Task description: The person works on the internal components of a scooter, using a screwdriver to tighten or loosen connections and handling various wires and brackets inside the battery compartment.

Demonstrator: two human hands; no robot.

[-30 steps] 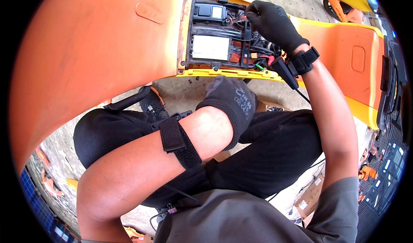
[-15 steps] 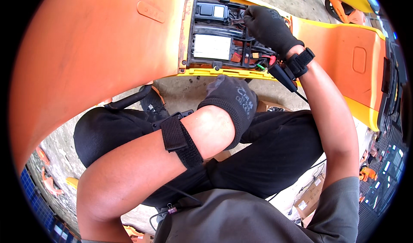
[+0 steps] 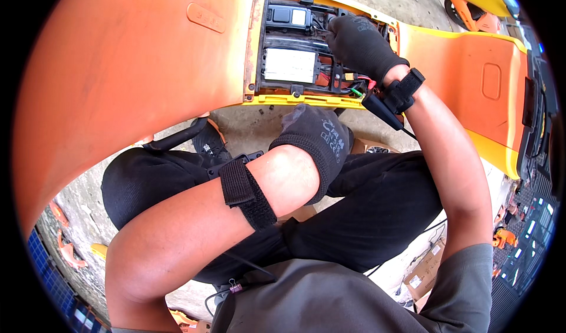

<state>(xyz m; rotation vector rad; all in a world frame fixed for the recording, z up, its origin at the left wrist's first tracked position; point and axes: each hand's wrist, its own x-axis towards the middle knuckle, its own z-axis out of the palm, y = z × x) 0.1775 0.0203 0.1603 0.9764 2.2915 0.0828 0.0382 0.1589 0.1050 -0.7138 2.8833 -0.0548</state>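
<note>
My right hand [image 3: 361,45], in a black glove, is closed inside the open bay of an orange and yellow scooter body [image 3: 141,68]. Its fingertips are among the thin wires right of a black box with a pale label [image 3: 289,17]; what they grip is hidden. Nearer to me in the bay lies a silver-white controller box [image 3: 290,65], with red and green wires leaving its right side. My left hand [image 3: 312,137], also gloved, is curled just below the bay's yellow edge [image 3: 306,100]. A dark bit shows beyond its knuckles; what it holds cannot be made out.
The orange seat-side panel [image 3: 460,68] continues right of the bay. A black curved bar [image 3: 177,135] juts out below the body at left. A cardboard box [image 3: 425,269] stands at lower right. Another vehicle's wheel [image 3: 457,12] is at the far right.
My right hand has shifted slightly left and down within the bay, its wrist moving with it. My left hand has barely moved.
</note>
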